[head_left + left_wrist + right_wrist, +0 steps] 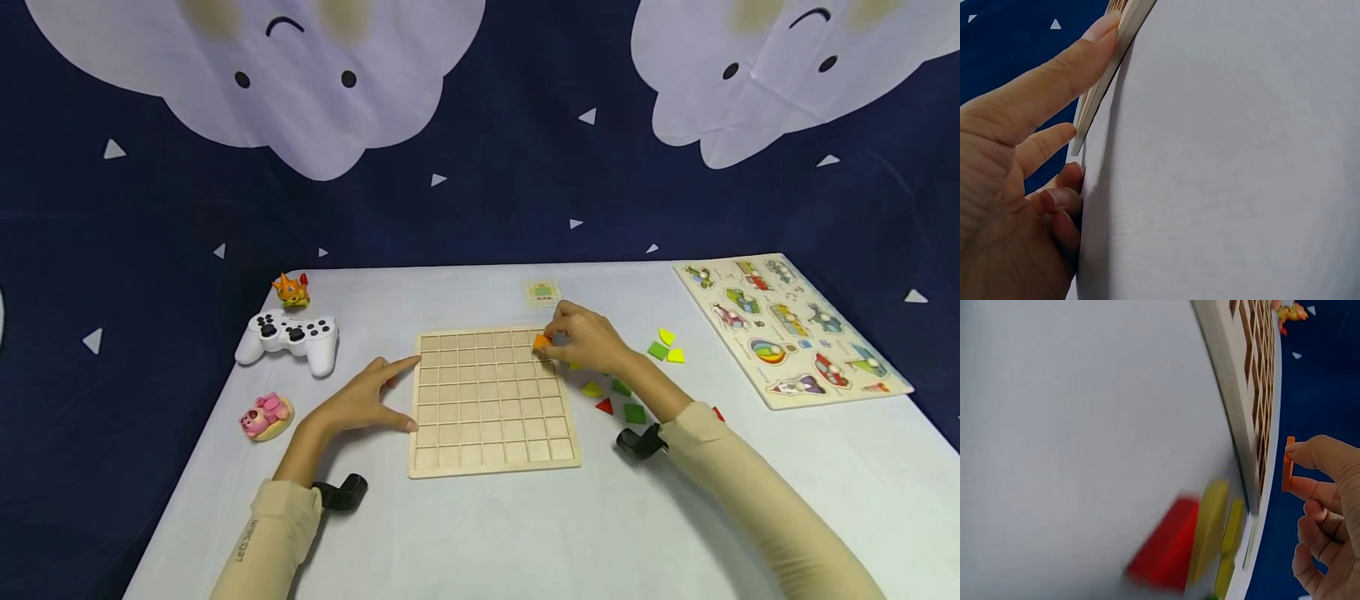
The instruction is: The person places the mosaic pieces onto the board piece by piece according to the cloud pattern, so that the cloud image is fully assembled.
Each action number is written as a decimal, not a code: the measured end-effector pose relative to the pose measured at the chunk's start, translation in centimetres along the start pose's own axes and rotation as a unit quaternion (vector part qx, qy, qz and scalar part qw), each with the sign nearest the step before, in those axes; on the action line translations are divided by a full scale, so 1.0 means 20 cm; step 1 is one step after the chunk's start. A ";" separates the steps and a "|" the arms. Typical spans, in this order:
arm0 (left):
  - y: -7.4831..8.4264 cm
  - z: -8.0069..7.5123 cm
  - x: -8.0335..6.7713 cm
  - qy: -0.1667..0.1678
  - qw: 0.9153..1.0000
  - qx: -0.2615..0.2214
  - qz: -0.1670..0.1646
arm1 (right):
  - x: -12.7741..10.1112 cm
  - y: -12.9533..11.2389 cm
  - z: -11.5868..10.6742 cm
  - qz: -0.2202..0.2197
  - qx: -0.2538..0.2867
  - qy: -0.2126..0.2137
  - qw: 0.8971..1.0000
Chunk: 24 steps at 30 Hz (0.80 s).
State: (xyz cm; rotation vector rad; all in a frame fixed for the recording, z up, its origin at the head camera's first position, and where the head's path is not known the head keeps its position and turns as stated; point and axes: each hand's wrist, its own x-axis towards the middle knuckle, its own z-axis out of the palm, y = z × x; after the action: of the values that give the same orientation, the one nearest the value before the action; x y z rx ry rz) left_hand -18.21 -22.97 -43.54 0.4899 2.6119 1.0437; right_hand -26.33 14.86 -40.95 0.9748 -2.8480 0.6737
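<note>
A wooden grid board (pixel 480 404) with rows of square cells lies on the table. With thumb and forefinger spread, my left hand (pixel 362 398) touches the board's left edge; the left wrist view shows the thumb tip (pixel 1104 26) at the rim and the other fingers bent. Above the board's far right corner, my right hand (pixel 588 337) pinches a thin orange block (pixel 542 342) between thumb and forefinger. The right wrist view shows that orange block (pixel 1288 464) held on edge, clear of the board. Right of the board lie green blocks (pixel 634 414), yellow blocks (pixel 592 389) and a red triangle (pixel 604 406).
On the left sit a white game controller (pixel 292 340), an orange figurine (pixel 291 290) and a pink figurine (pixel 266 416). A small patterned card (pixel 542 293) lies behind the board. Farther right are more loose blocks (pixel 658 351) and a picture puzzle board (pixel 795 333).
</note>
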 end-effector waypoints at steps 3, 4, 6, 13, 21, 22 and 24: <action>0.00 -0.01 0.00 -0.002 1.000 -0.005 -0.003 | 0.03 -0.04 0.03 -0.013 0.007 -0.002 1.000; 0.00 -0.01 0.00 -0.003 1.000 -0.007 -0.004 | 0.04 -0.05 0.04 -0.017 0.006 -0.003 1.000; 0.01 -0.01 0.00 -0.004 1.000 -0.011 -0.006 | 0.05 -0.07 0.06 -0.022 0.004 -0.006 1.000; 0.02 -0.02 0.00 -0.008 1.000 -0.013 -0.010 | 0.12 -0.14 0.12 -0.054 0.006 -0.013 0.998; 0.01 -0.02 0.00 -0.001 1.000 -0.021 -0.003 | 0.18 -0.20 0.16 -0.086 0.002 -0.023 0.996; 0.01 -0.02 0.00 -0.001 1.000 -0.022 -0.002 | 0.18 -0.21 0.17 -0.088 0.001 -0.025 0.996; 0.00 -0.01 0.00 0.001 1.000 -0.027 -0.002 | 0.20 -0.22 0.18 -0.096 -0.004 -0.028 0.995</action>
State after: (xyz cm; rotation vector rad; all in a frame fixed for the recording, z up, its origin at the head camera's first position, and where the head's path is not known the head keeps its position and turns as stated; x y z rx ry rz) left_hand -18.25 -23.00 -43.41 0.4710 2.5778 1.1123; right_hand -26.48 7.98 -41.63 1.2641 -2.7508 0.6239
